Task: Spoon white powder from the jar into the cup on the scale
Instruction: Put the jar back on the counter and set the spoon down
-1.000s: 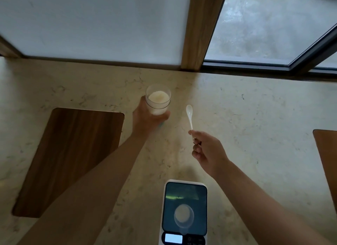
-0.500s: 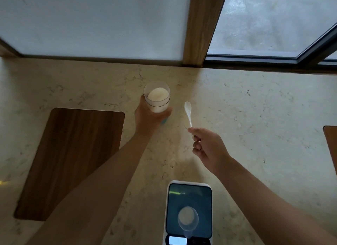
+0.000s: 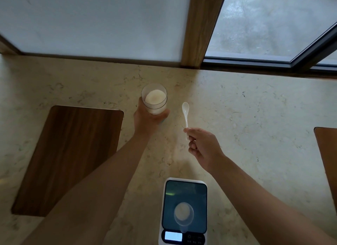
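A clear jar [image 3: 155, 100] holding white powder stands on the marble counter, with my left hand [image 3: 145, 122] wrapped around its near side. My right hand [image 3: 204, 146] pinches the handle of a small white spoon [image 3: 185, 113], whose bowl points away from me, just right of the jar and apart from it. The spoon's bowl looks empty. Near the bottom edge sits a white scale [image 3: 184, 190] with a dark glass top and a lit display. A small clear cup [image 3: 183, 214] with a little white powder stands on it.
A dark wooden board [image 3: 73, 153] lies on the counter to the left, partly under my left forearm. Another wooden board [image 3: 328, 153] shows at the right edge. A wooden window post [image 3: 200, 25] and window frame close off the counter's far side.
The view has shifted slightly, so the scale shows more fully. Both hands keep their hold, and the spoon stays beside the jar.
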`<action>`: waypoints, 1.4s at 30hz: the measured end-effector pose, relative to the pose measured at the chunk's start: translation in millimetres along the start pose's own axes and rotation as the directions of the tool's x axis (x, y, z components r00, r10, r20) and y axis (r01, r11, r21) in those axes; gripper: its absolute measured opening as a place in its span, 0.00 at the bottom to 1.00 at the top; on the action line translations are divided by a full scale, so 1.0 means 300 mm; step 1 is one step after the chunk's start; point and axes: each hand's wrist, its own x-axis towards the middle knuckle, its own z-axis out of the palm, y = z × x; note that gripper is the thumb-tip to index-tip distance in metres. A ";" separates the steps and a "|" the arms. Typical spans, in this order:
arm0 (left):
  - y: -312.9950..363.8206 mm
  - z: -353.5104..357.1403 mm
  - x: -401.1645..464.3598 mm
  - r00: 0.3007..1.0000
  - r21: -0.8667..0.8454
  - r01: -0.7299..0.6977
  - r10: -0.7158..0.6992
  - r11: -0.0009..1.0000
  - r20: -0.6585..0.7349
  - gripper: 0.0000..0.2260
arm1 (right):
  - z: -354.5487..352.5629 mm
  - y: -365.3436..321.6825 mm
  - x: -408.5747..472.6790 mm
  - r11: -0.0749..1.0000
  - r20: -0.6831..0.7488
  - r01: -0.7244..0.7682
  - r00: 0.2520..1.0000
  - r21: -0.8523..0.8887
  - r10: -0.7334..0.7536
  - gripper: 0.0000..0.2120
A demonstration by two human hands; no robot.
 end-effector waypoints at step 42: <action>0.103 -0.348 -0.731 0.962 0.270 -0.105 0.028 0.957 0.272 0.46 | -0.312 0.334 -0.565 0.889 -0.126 0.256 0.938 -0.380 -0.324 0.06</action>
